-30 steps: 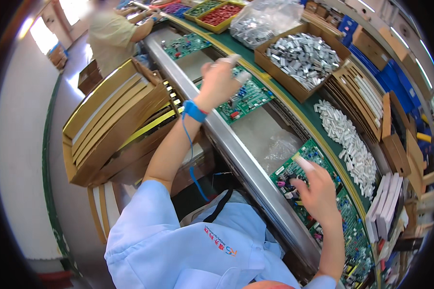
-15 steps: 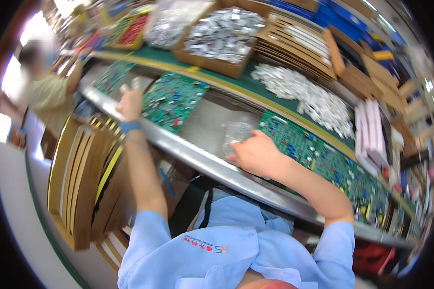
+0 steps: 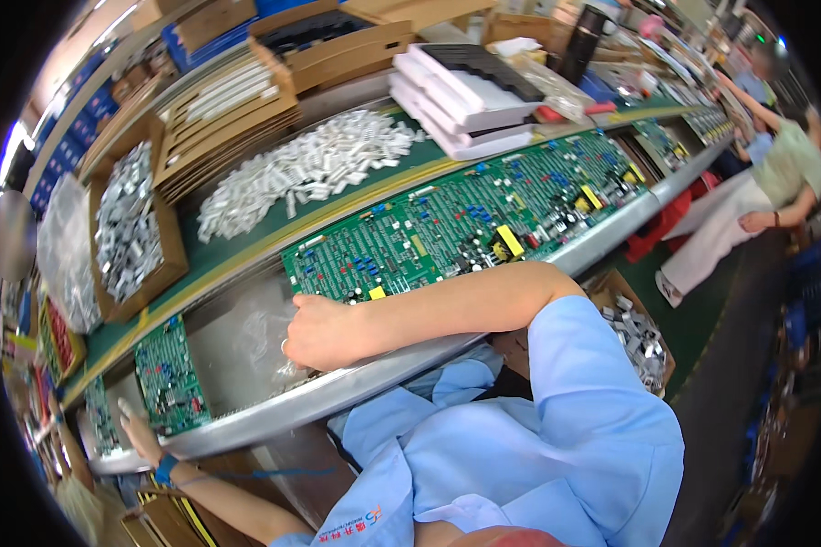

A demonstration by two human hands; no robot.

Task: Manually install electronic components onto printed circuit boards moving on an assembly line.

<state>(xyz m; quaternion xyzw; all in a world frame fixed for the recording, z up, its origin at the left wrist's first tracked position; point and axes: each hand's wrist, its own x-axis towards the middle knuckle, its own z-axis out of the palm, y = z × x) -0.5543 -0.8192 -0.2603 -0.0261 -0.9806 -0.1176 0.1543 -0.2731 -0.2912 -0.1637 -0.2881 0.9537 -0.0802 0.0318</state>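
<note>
My left hand (image 3: 139, 432), with white covers on its fingertips and a blue strap at the wrist, is at the front left edge of a small green circuit board (image 3: 169, 378). Its fingers are stretched out, and nothing shows in them. Farther right, my right hand (image 3: 324, 334) is curled closed at the left end of a long row of green circuit boards (image 3: 410, 239). Crumpled clear plastic (image 3: 263, 330) lies on the line right beside its fingers. Whatever the curled fingers hold, if anything, is hidden.
A metal rail (image 3: 337, 392) runs along the front. Behind the boards are loose white parts (image 3: 310, 164), a carton of silver metal pieces (image 3: 169, 242) and stacked white foam trays (image 3: 456, 118). Below right sits a box of metal parts (image 3: 637, 342); a person (image 3: 775, 173) stands at far right.
The view has swung to the right, bringing more boards and a person at the right into sight. My right hand stays closed by the plastic; my left hand remains by the left boards.
</note>
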